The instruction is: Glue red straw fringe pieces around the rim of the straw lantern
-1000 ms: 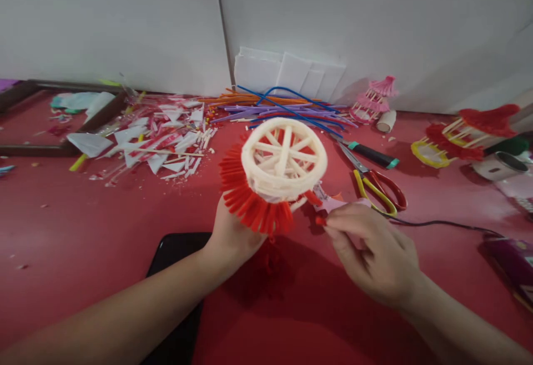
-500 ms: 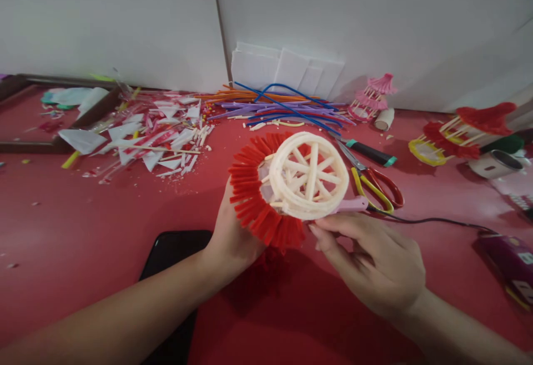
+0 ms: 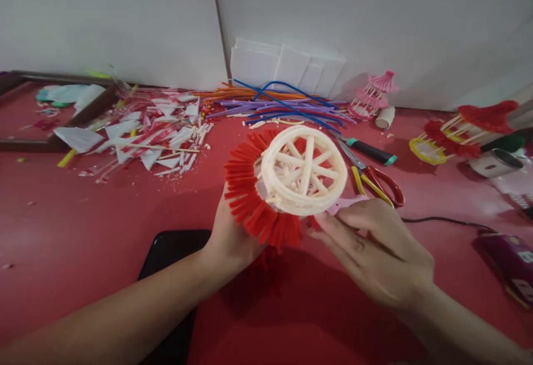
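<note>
Far left, back: wooden frame (image 3: 54, 141) on the red table (image 3: 83, 231), then a scatter of white and red paper scraps (image 3: 145, 137). Black phone (image 3: 170, 254) lies flat under the left forearm. Left hand (image 3: 231, 231) grips the wheel lantern (image 3: 291, 179) from below, fingers hidden behind its red fringe; lantern is held above the table, centre of view, cream spoked ring tilted toward the camera. Pipe cleaners (image 3: 283, 106) lie behind it by the wall. Right hand (image 3: 378, 254) pinches a small pink piece (image 3: 347, 204) against the ring's lower right edge. Scissors (image 3: 377, 181) lie just beyond. Far right: finished red lantern (image 3: 470, 129).
</note>
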`<state>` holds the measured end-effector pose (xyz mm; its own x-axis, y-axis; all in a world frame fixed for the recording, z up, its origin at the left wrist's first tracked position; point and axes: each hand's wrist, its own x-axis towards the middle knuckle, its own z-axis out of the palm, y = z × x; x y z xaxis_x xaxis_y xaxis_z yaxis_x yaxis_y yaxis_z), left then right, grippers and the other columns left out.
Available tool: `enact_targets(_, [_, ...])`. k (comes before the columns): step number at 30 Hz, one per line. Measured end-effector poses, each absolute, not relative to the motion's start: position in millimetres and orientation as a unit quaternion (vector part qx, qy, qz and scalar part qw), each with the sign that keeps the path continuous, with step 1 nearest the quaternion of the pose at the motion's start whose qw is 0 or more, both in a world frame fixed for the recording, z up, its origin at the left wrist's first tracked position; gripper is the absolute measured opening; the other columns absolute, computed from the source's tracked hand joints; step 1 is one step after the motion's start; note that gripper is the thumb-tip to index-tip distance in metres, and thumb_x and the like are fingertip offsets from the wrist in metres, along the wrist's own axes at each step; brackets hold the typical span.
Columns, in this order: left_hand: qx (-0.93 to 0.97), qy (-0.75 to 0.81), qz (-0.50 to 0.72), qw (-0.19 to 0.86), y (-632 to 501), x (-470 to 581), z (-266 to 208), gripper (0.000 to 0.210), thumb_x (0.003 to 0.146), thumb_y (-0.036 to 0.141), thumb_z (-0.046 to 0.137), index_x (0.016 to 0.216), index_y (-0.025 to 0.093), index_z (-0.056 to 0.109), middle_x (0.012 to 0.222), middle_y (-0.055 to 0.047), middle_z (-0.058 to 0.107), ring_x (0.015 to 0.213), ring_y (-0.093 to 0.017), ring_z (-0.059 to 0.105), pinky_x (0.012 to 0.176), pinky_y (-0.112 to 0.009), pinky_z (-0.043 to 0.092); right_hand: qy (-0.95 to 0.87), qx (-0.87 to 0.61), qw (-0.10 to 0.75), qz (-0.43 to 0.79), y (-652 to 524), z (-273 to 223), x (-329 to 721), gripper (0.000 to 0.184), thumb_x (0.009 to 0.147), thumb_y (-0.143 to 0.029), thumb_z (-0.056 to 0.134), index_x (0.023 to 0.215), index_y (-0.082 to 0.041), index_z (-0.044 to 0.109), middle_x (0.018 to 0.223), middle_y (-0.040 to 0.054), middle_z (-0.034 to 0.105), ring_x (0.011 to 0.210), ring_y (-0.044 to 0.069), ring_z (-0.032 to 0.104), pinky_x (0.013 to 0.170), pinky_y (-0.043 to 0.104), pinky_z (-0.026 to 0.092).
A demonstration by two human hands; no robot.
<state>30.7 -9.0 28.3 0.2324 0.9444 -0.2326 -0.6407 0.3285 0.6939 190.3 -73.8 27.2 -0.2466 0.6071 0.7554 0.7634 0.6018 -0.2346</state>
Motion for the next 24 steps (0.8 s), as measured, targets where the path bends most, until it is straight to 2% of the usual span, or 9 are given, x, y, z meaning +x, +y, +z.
enact_targets(6, [0.188,0.319,0.534,0.76,-9.8,32.9,32.6,0.04,0.079,0.044,0.06,0.116,0.027,0.063,0.112,-0.005,0.073,0.124,-0.029,0.057,0.099,-0.041,0.052,-0.788,-0.4,0.465,-0.06,-74.5,20.3,193.8,0.045,0.07,0.002,0.073,0.109,-0.019,0.066,0.081,-0.0002,0.062,0.071,0.011,0.057,0.059,0.027,0.05])
enact_targets(9, [0.182,0.322,0.534,0.76,-9.8,33.0,32.7,0.039,0.081,0.042,0.06,0.116,0.026,0.063,0.112,-0.005,0.073,0.122,-0.029,0.058,0.1,-0.04,0.051,-0.808,-0.377,0.438,-0.112,-73.6,21.7,195.1,0.043,0.07,-0.001,0.074,0.111,-0.014,0.066,0.084,0.0027,0.063,0.076,0.013,0.059,0.063,0.029,0.053])
enact_targets(12, [0.184,0.318,0.534,0.761,-9.2,32.5,30.7,0.04,0.082,0.042,0.058,0.118,0.025,0.062,0.112,-0.005,0.073,0.121,-0.029,0.059,0.101,-0.041,0.051,-0.822,-0.374,0.402,-0.151,-72.5,27.0,194.0,0.034,0.073,-0.007,0.075,0.106,-0.011,0.066,0.078,0.0019,0.062,0.073,0.012,0.059,0.065,0.029,0.054])
enact_targets(15, [0.195,0.329,0.536,0.753,-9.3,31.5,27.7,0.041,0.081,0.044,0.058,0.118,0.024,0.062,0.112,-0.006,0.073,0.122,-0.03,0.058,0.101,-0.041,0.051,-0.821,-0.395,0.382,-0.153,-73.2,30.0,192.6,0.027,0.075,-0.008,0.073,0.101,-0.014,0.068,0.075,0.0007,0.062,0.07,0.011,0.059,0.062,0.027,0.053])
enact_targets(20, [0.202,0.364,0.523,0.744,-11.3,29.9,28.6,0.041,0.081,0.045,0.057,0.117,0.026,0.063,0.109,-0.006,0.074,0.122,-0.031,0.058,0.097,-0.042,0.053,-0.808,-0.401,0.408,-0.141,-76.8,25.8,193.3,0.035,0.073,-0.002,0.072,0.103,-0.019,0.068,0.078,0.0002,0.066,0.072,0.013,0.061,0.063,0.029,0.055])
enact_targets(24, [0.23,0.347,0.505,0.756,-12.1,29.2,30.7,0.044,0.079,0.047,0.059,0.117,0.027,0.063,0.108,-0.006,0.074,0.12,-0.031,0.059,0.095,-0.043,0.054,-0.814,-0.396,0.399,-0.146,-76.1,26.7,193.8,0.032,0.073,-0.002,0.072,0.101,-0.018,0.069,0.076,-0.001,0.067,0.072,0.013,0.062,0.064,0.028,0.056])
